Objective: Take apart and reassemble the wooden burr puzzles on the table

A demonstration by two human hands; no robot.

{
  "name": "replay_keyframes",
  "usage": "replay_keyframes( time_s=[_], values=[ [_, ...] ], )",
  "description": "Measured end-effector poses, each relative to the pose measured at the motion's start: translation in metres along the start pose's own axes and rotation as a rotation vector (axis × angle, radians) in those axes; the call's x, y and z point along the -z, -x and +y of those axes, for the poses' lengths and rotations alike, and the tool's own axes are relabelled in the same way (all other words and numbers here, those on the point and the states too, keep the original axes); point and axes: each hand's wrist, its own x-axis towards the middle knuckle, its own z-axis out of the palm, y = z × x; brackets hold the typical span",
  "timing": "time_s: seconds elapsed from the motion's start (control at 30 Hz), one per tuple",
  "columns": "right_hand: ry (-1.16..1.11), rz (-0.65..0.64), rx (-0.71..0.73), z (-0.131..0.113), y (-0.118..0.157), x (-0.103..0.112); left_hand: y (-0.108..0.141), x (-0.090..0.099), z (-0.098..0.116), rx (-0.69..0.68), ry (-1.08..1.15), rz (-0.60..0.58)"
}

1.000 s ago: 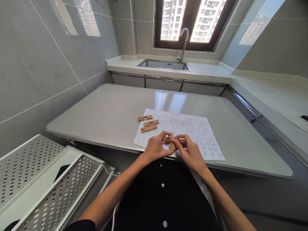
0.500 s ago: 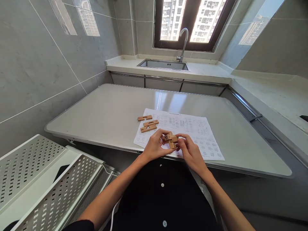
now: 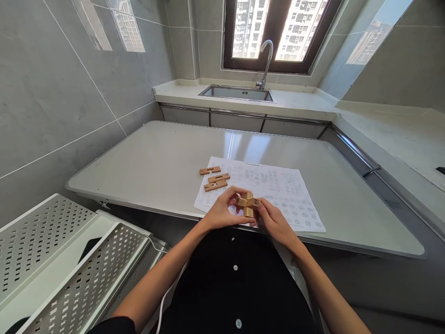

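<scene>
Several interlocked wooden blocks form a burr puzzle (image 3: 248, 203) held between my hands near the table's front edge. My left hand (image 3: 222, 209) grips it from the left, thumb below and fingers above. From the right, my right hand (image 3: 274, 220) closes its fingers on the same puzzle, beside a block end marked with a dark character. Three flat notched wooden pieces lie to the upper left: a far piece (image 3: 210, 170), a middle piece (image 3: 219, 178) and a near piece (image 3: 215, 186). Under the puzzle lies a printed instruction sheet (image 3: 288, 190) with small diagrams.
The sheet rests on a pale folding table (image 3: 156, 162). Behind it are a counter (image 3: 295, 104) with a sink (image 3: 236, 93) and a tap (image 3: 267, 60). A white perforated metal rack (image 3: 86, 273) stands at the lower left, by a white cable (image 3: 165, 297).
The puzzle has been turned in my hands, so different block ends and markings face me. My right fingers have shifted closer around its right side. The loose pieces stay put.
</scene>
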Motion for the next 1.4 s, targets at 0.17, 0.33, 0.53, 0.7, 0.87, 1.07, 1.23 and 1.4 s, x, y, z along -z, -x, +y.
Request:
replay_keyframes(
  time_s=[0.17, 0.33, 0.53, 0.7, 0.87, 1.07, 1.23, 1.4],
  values=[
    [-0.097, -0.052, -0.053, -0.002, 0.002, 0.002, -0.001, 0.003, 0.002, -0.031, -0.056, -0.052],
    [-0.149, -0.019, -0.114, -0.012, 0.001, 0.002, -0.001, 0.002, 0.004, 0.004, -0.097, -0.061],
    [-0.348, 0.243, -0.195, 0.007, -0.004, 0.012, -0.004, 0.0, -0.003, 0.031, -0.143, 0.045],
    [-0.271, 0.557, -0.214, 0.039, -0.01, 0.044, -0.005, 0.001, -0.002, 0.028, -0.175, -0.009],
    [-0.453, 0.72, -0.317, 0.057, -0.016, 0.076, -0.004, -0.001, 0.0, 0.034, -0.196, -0.021],
    [-0.653, 0.772, -0.291, 0.064, -0.019, 0.083, -0.002, -0.003, 0.001, 0.039, -0.248, -0.023],
    [-0.303, 0.753, -0.162, 0.061, -0.007, 0.059, -0.001, -0.005, 0.002, 0.043, -0.276, -0.025],
    [0.122, 0.413, -0.164, 0.052, 0.003, 0.048, -0.002, -0.006, 0.003, 0.053, -0.271, -0.019]
  ],
)
